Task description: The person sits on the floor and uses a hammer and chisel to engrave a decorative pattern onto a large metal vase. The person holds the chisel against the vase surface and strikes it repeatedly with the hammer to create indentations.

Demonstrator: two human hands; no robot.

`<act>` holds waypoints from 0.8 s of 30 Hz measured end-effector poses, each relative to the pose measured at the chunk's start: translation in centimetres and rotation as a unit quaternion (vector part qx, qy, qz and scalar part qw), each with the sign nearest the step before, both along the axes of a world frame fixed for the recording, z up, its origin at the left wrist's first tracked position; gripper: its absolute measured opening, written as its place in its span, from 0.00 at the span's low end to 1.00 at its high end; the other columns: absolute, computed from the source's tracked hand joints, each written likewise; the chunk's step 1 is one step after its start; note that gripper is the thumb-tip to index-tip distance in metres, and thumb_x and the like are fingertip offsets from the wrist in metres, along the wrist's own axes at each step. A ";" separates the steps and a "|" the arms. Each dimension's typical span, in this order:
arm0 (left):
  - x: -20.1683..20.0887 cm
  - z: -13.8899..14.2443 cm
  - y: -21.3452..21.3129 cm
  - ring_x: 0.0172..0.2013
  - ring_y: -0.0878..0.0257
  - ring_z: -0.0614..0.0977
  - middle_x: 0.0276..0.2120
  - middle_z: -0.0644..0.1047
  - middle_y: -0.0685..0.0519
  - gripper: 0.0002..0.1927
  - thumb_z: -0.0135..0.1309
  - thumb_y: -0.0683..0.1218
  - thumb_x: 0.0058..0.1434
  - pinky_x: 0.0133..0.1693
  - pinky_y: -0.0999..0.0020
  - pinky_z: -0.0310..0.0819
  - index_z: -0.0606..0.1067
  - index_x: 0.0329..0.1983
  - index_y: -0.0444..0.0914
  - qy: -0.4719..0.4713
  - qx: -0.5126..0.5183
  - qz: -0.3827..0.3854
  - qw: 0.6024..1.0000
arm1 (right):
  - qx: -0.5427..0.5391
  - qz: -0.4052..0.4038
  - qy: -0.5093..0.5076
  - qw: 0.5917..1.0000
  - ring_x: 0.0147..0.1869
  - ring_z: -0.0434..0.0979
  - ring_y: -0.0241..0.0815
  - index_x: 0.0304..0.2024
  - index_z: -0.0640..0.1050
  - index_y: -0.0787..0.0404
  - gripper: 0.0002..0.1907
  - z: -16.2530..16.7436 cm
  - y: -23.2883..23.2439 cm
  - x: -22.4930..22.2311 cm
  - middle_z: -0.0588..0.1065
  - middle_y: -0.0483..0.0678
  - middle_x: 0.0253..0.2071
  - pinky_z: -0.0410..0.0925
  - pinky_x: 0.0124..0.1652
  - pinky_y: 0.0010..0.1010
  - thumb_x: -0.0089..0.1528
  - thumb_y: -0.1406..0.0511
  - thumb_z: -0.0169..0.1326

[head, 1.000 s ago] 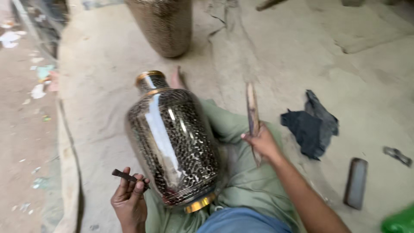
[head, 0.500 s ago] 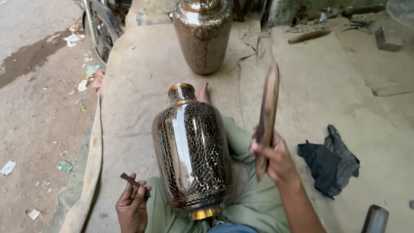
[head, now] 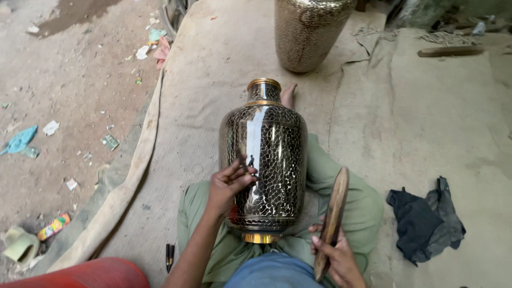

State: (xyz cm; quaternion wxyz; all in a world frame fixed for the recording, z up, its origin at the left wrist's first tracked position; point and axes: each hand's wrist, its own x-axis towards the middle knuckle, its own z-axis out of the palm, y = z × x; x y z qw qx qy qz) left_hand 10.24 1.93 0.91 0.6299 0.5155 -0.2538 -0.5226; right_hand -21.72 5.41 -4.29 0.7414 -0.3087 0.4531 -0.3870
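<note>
A shiny engraved metal vase (head: 265, 154) with a crackle pattern and brass rim lies across my lap, neck pointing away. My left hand (head: 228, 184) rests against the vase's side, pinching a small dark chisel (head: 246, 166) whose tip touches the metal. Down by the vase's base, my right hand (head: 338, 261) grips a flat wooden mallet stick (head: 332, 218), held upright beside the vase and apart from it. My legs in green trousers (head: 341, 200) lie under the vase.
A second large engraved vase (head: 309, 32) stands ahead on the burlap mat (head: 213, 80). A dark cloth (head: 426, 218) lies at right. A small dark tool (head: 169, 256) lies by my left knee. Litter dots the dirt ground (head: 64, 106) at left.
My left hand moved from beside the vase onto its side, setting the chisel tip against it. My right hand lowered the wooden stick from raised to beside the vase's base.
</note>
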 end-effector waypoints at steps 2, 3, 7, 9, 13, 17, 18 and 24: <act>-0.3 0.3 -0.6 0.42 0.60 0.88 0.44 0.85 0.47 0.28 0.63 0.35 0.54 0.49 0.62 0.85 0.76 0.61 0.38 -0.001 -0.008 -0.038 0.999 | 0.014 0.025 -0.006 1.000 0.33 0.75 0.40 0.62 0.65 0.56 0.32 0.2 0.6 0.8 0.76 0.50 0.44 0.71 0.34 0.34 0.56 0.75 0.58; -0.4 0.4 -0.8 0.43 0.61 0.87 0.44 0.85 0.47 0.28 0.62 0.34 0.55 0.50 0.62 0.85 0.76 0.61 0.39 0.009 -0.024 -0.045 0.999 | 0.024 0.036 -0.008 0.999 0.33 0.75 0.40 0.62 0.65 0.56 0.32 0.4 0.8 1.0 0.76 0.50 0.44 0.71 0.34 0.33 0.56 0.74 0.58; 0.0 0.5 -1.6 0.44 0.62 0.87 0.46 0.85 0.47 0.29 0.61 0.34 0.56 0.50 0.63 0.84 0.75 0.63 0.39 0.026 -0.038 -0.053 0.998 | 0.022 0.027 0.001 0.999 0.36 0.74 0.38 0.60 0.67 0.59 0.28 1.6 -0.6 1.8 0.76 0.50 0.45 0.70 0.37 0.32 0.58 0.73 0.57; 0.1 0.6 -2.0 0.43 0.62 0.87 0.46 0.85 0.47 0.29 0.61 0.34 0.57 0.49 0.64 0.84 0.74 0.63 0.39 0.033 -0.030 -0.051 0.998 | 0.006 0.022 0.018 1.000 0.36 0.73 0.37 0.59 0.67 0.60 0.27 2.2 -1.7 2.0 0.76 0.50 0.45 0.70 0.38 0.31 0.58 0.74 0.57; -0.3 0.8 -2.4 0.43 0.65 0.86 0.45 0.85 0.48 0.30 0.61 0.34 0.57 0.48 0.67 0.83 0.73 0.64 0.40 0.005 -0.041 -0.079 0.996 | 0.013 0.011 0.010 1.000 0.34 0.72 0.37 0.59 0.68 0.61 0.27 2.7 -2.6 2.8 0.76 0.51 0.42 0.69 0.36 0.31 0.58 0.74 0.58; -1.0 1.2 -3.1 0.42 0.66 0.88 0.45 0.86 0.51 0.23 0.61 0.35 0.59 0.48 0.70 0.86 0.78 0.59 0.40 -0.133 -0.051 -0.167 0.976 | 0.019 0.019 0.033 0.999 0.32 0.71 0.37 0.59 0.69 0.61 0.28 2.1 -2.4 3.6 0.75 0.49 0.39 0.68 0.33 0.31 0.57 0.75 0.60; -1.1 1.3 -3.1 0.41 0.67 0.88 0.44 0.86 0.53 0.22 0.61 0.36 0.59 0.47 0.71 0.86 0.78 0.58 0.41 -0.171 -0.048 -0.198 0.964 | 0.020 0.018 0.033 0.999 0.32 0.70 0.37 0.59 0.69 0.61 0.28 2.2 -2.6 3.9 0.75 0.48 0.38 0.68 0.33 0.30 0.57 0.75 0.60; 0.0 1.7 -4.9 0.34 0.63 0.88 0.38 0.85 0.50 0.25 0.63 0.38 0.57 0.38 0.67 0.82 0.79 0.58 0.45 -0.386 -0.182 -0.305 0.852 | -0.219 0.082 0.481 0.845 0.41 0.83 0.42 0.58 0.70 0.61 0.33 2.6 -5.1 3.5 0.82 0.47 0.40 0.74 0.41 0.34 0.51 0.69 0.67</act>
